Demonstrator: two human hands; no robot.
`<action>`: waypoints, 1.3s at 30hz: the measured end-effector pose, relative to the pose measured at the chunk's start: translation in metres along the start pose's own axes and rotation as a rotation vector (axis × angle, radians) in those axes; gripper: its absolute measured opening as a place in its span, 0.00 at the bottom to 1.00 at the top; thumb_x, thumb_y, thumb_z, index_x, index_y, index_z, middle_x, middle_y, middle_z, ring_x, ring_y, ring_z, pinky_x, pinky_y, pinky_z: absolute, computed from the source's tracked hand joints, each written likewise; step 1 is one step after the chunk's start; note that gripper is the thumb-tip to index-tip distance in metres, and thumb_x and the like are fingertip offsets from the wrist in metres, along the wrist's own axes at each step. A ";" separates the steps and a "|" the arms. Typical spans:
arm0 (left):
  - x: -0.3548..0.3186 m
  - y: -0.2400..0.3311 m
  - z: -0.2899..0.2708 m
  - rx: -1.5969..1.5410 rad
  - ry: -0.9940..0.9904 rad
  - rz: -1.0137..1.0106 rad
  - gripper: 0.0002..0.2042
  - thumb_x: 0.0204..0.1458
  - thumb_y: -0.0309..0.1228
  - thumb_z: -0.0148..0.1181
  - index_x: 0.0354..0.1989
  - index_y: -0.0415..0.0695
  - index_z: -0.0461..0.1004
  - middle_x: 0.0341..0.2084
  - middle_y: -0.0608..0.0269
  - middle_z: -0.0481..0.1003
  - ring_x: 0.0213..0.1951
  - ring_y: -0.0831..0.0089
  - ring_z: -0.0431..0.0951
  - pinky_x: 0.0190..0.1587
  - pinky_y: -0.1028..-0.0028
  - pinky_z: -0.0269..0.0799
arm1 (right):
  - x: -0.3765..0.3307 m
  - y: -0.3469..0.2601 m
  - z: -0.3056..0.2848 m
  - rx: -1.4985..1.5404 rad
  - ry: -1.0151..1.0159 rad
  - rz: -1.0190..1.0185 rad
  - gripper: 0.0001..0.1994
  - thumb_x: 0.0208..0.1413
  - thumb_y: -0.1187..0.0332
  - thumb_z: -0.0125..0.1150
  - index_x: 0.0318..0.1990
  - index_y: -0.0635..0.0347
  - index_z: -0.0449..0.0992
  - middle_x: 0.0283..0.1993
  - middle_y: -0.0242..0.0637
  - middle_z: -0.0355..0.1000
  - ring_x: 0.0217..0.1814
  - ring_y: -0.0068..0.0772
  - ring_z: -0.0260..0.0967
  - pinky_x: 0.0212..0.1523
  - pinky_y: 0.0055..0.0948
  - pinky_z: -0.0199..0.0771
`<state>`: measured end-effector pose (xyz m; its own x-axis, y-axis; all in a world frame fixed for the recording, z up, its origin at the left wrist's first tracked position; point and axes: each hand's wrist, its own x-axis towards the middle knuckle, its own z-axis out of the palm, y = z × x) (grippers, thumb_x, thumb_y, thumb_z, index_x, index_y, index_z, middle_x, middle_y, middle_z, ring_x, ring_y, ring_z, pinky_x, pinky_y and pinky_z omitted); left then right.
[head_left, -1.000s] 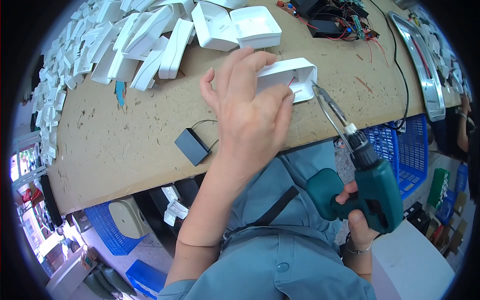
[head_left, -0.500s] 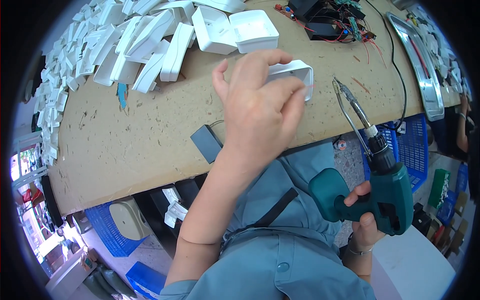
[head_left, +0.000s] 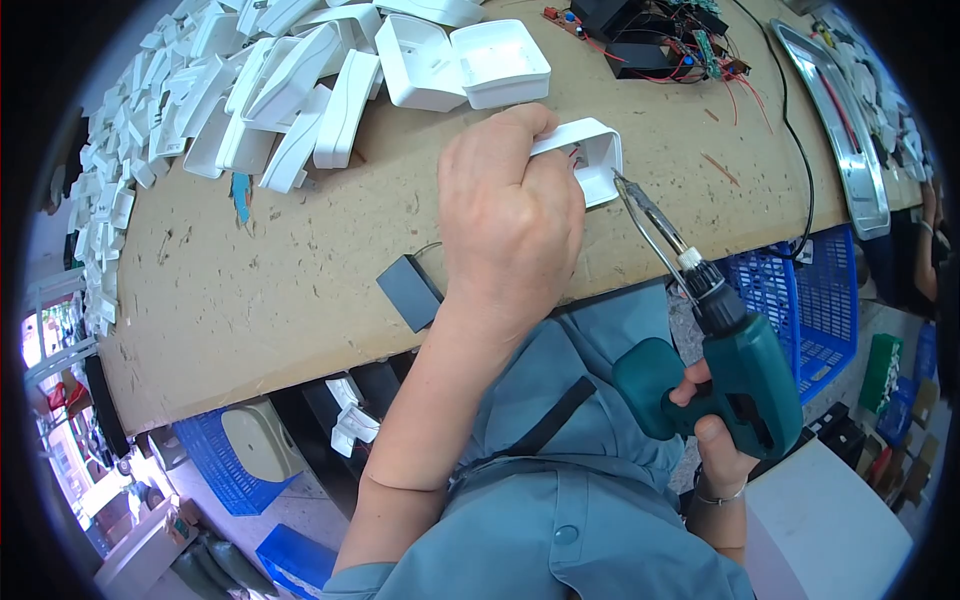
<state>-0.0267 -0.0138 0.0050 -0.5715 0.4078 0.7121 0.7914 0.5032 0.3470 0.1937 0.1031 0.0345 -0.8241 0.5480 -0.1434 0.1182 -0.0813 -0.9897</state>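
Note:
My left hand is closed on a small open white plastic case and tilts it on the worktable; the fingertips are hidden behind the hand and case. A bit of red wire shows inside. My right hand grips the handle of a green pistol-shaped soldering gun. Its metal tip, with a thin feed tube alongside, is at the case's right edge; whether they touch I cannot tell. By my left wrist lies a dark grey box with a thin wire running under the hand.
White plastic cases pile up at the far left. Black boxes with red wires and circuit boards sit at the back right. A black cable crosses the table beside a metal tray. Blue crates stand below the table.
My left hand has closed in on the white case and tilted it up. The soldering gun has moved left, bringing its tip to the case.

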 end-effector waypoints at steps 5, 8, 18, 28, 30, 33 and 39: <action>-0.002 0.004 0.002 0.024 0.003 -0.008 0.04 0.35 0.20 0.60 0.22 0.37 0.72 0.37 0.58 0.72 0.39 0.62 0.72 0.42 0.65 0.63 | 0.008 0.004 -0.001 -0.038 -0.047 -0.001 0.30 0.47 0.56 0.69 0.50 0.72 0.68 0.41 0.45 0.72 0.33 0.32 0.72 0.35 0.30 0.74; -0.002 0.004 0.002 0.066 0.013 -0.005 0.04 0.35 0.21 0.60 0.21 0.38 0.72 0.37 0.60 0.72 0.39 0.63 0.72 0.42 0.66 0.61 | 0.012 0.007 -0.003 -0.060 -0.077 -0.009 0.29 0.48 0.56 0.68 0.51 0.71 0.68 0.42 0.45 0.72 0.35 0.32 0.72 0.36 0.29 0.73; -0.002 0.000 0.007 0.036 0.041 0.002 0.04 0.34 0.21 0.60 0.21 0.38 0.73 0.36 0.62 0.72 0.39 0.65 0.72 0.42 0.66 0.61 | 0.025 0.005 -0.008 -0.095 -0.126 -0.062 0.27 0.48 0.58 0.68 0.50 0.70 0.70 0.43 0.43 0.72 0.36 0.31 0.72 0.38 0.28 0.73; 0.000 0.002 0.007 0.087 0.045 -0.015 0.04 0.34 0.20 0.61 0.22 0.39 0.77 0.34 0.63 0.75 0.36 0.66 0.74 0.41 0.69 0.64 | 0.038 0.005 -0.013 -0.081 -0.145 -0.065 0.32 0.42 0.75 0.71 0.55 0.77 0.63 0.40 0.48 0.75 0.36 0.31 0.75 0.38 0.28 0.77; 0.000 0.003 0.007 0.079 0.036 -0.022 0.04 0.34 0.21 0.62 0.22 0.39 0.77 0.34 0.63 0.75 0.36 0.66 0.74 0.41 0.68 0.64 | 0.040 0.005 -0.013 -0.092 -0.143 -0.071 0.32 0.42 0.75 0.71 0.55 0.77 0.63 0.40 0.48 0.75 0.36 0.31 0.75 0.38 0.27 0.77; 0.001 0.002 0.006 0.085 0.037 -0.019 0.04 0.34 0.21 0.62 0.22 0.39 0.77 0.34 0.63 0.75 0.37 0.66 0.74 0.41 0.68 0.64 | 0.042 0.006 -0.014 -0.112 -0.150 -0.086 0.32 0.43 0.75 0.71 0.56 0.77 0.63 0.39 0.48 0.75 0.35 0.30 0.75 0.38 0.27 0.77; 0.000 0.002 0.006 0.078 0.028 -0.016 0.04 0.35 0.21 0.62 0.23 0.39 0.77 0.34 0.63 0.75 0.36 0.66 0.74 0.42 0.68 0.64 | 0.048 0.007 -0.016 -0.161 -0.171 -0.149 0.31 0.43 0.73 0.72 0.55 0.77 0.65 0.38 0.45 0.75 0.33 0.27 0.75 0.36 0.25 0.77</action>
<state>-0.0265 -0.0082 0.0023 -0.5769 0.3782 0.7240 0.7622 0.5680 0.3106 0.1638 0.1423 0.0202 -0.9190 0.3942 -0.0073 0.0638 0.1304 -0.9894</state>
